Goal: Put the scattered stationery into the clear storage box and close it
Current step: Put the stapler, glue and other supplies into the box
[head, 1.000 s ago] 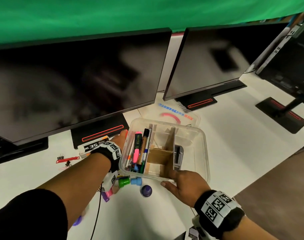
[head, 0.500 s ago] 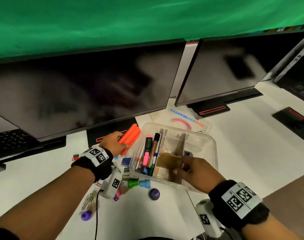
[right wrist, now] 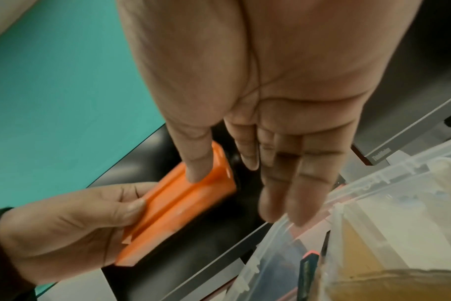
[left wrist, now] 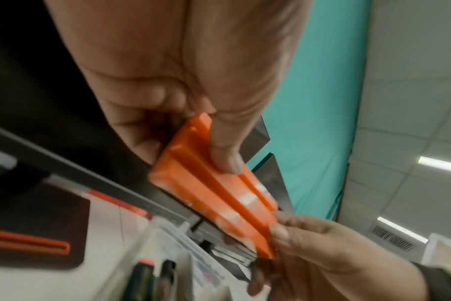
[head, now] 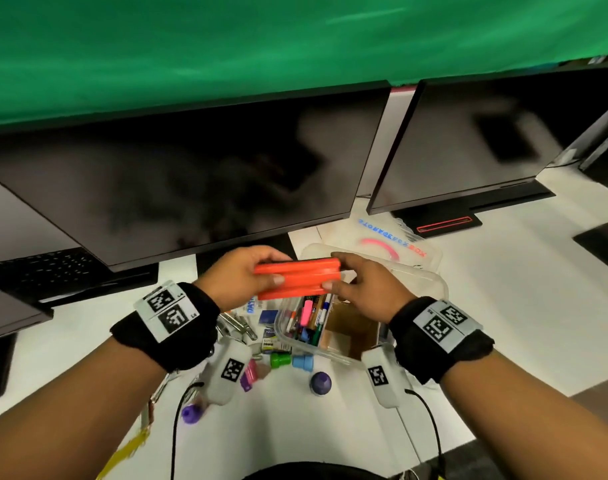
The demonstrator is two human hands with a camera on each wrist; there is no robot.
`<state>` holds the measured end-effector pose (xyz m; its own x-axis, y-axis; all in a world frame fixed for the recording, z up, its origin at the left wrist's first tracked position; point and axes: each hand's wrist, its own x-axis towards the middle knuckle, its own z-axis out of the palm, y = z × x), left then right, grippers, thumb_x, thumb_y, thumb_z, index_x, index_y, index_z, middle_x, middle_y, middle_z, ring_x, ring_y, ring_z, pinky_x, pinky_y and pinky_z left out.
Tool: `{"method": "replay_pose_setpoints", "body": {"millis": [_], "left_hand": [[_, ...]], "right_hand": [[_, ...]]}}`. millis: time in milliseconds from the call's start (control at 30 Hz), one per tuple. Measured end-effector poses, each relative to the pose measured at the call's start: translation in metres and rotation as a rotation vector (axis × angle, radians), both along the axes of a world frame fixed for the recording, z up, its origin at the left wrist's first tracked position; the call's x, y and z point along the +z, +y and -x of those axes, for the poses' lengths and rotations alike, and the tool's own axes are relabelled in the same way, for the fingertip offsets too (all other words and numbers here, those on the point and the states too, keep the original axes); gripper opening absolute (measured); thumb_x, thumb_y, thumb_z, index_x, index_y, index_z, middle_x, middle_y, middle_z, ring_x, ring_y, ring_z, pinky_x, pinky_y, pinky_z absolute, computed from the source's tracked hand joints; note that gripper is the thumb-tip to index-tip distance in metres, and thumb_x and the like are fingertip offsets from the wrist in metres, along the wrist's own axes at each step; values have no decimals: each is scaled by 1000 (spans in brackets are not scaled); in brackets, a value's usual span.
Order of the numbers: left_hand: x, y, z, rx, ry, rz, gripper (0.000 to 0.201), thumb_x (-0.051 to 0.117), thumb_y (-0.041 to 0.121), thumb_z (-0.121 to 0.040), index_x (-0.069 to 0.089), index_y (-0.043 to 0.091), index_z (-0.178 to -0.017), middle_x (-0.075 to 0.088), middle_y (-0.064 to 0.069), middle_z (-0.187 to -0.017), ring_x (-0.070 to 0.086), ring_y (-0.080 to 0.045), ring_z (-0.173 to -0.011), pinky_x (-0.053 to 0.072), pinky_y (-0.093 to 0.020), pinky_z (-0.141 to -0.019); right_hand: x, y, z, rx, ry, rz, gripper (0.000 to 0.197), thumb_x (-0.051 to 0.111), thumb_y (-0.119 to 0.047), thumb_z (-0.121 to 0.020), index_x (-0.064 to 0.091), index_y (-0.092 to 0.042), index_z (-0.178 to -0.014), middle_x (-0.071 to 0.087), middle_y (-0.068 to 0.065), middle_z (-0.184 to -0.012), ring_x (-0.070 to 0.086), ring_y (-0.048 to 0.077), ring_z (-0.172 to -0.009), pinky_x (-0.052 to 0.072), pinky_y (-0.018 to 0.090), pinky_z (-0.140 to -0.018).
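A ribbed orange block hangs level above the left part of the clear storage box. My left hand grips its left end, thumb on top. My right hand pinches its right end between thumb and fingers. The right wrist view shows the same block under my right thumb. Inside the box lie several pens beside a cardboard divider. The box's lid lies flat behind it.
Loose on the white desk left of and in front of the box: a green cap, a blue cap, a purple knob, a pink piece, small packets, metal clips. Two monitors stand close behind.
My left hand lifted the orange block from beside the monitor stand and carried it right, over the box. My right hand left the box's front edge and took the block's right end.
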<state>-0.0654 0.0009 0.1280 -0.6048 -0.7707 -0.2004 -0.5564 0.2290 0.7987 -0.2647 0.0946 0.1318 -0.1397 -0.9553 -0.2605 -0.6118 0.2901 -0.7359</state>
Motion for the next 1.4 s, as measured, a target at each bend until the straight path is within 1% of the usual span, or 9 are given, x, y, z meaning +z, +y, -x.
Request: {"method": "replay_pose_setpoints", "body": {"millis": [100, 167, 333, 400, 533, 767, 967, 1200, 1400], "left_hand": [[-6, 11, 12, -66, 66, -103, 27, 65, 12, -85, 60, 27, -107, 67, 5, -101, 64, -10, -95, 49, -26, -90], [-14, 15, 19, -89, 91, -134, 31, 66, 11, -84, 60, 24, -111, 68, 0, -108, 64, -17, -104, 49, -37, -99], [-30, 13, 28, -80, -103, 149, 39, 67, 27, -84, 57, 30, -122, 58, 7, -120, 52, -14, -117, 44, -37, -102], [-40, 6, 28, -63, -230, 234, 45, 67, 28, -84, 53, 30, -127, 52, 2, -133, 44, -17, -128, 39, -34, -107], [-59, 6, 28, -58, -344, 192, 50, 65, 20, -85, 48, 30, -131, 48, 2, -138, 50, -16, -121, 43, -29, -99], [-67, 10, 31, -63, -328, 188, 47, 55, 10, -90, 46, 31, -131, 48, -1, -134, 56, -15, -104, 44, -25, -90], [-66, 6, 29, -81, -323, 155, 50, 55, 7, -88, 46, 33, -130, 45, -1, -135, 59, -14, -92, 47, -26, -89], [-67, -5, 22, -100, -311, 50, 61, 62, 18, -85, 34, 36, -137, 53, 5, -123, 62, -15, -93, 51, -28, -79], [-88, -45, -1, 129, -424, 172, 44, 60, 25, -87, 47, 23, -130, 60, -3, -117, 61, -22, -100, 49, -30, -85]], "right_hand": [[4, 2, 4, -20, -146, 36, 19, 61, -18, -89, 57, -16, -108, 63, -4, -80, 57, -1, -53, 45, 11, -50], [11, 4, 12, -63, -171, 36, 3, 58, -18, -90, 61, -19, -90, 59, -2, -71, 54, 3, -50, 45, 16, -52], [38, 9, 41, -142, 262, -18, 33, 58, -19, -85, 53, -10, -54, 43, 5, -55, 40, 16, -52, 30, 26, -50], [46, 15, 57, -171, 468, -93, 29, 57, -21, -83, 56, -3, -60, 47, 8, -58, 47, 23, -58, 30, 25, -49], [43, 20, 76, -253, 646, -200, 34, 59, -18, -84, 58, -10, -117, 62, 11, -115, 57, 30, -107, 44, 29, -86], [-11, 13, 87, -228, 491, -539, 21, 75, -20, -76, 58, -7, -75, 67, 2, -79, 64, 15, -71, 51, 23, -70], [-23, 6, 82, -122, 712, -572, 37, 78, -26, -71, 45, -11, -63, 47, -1, -58, 53, 17, -64, 38, 22, -52], [-33, 2, 92, -182, 697, -481, 27, 72, -29, -77, 52, -11, -80, 51, 0, -67, 52, 19, -70, 43, 27, -63], [-39, -2, 98, -223, 741, -416, 24, 61, -31, -81, 53, -13, -94, 60, 8, -98, 54, 26, -88, 45, 31, -74]]}}
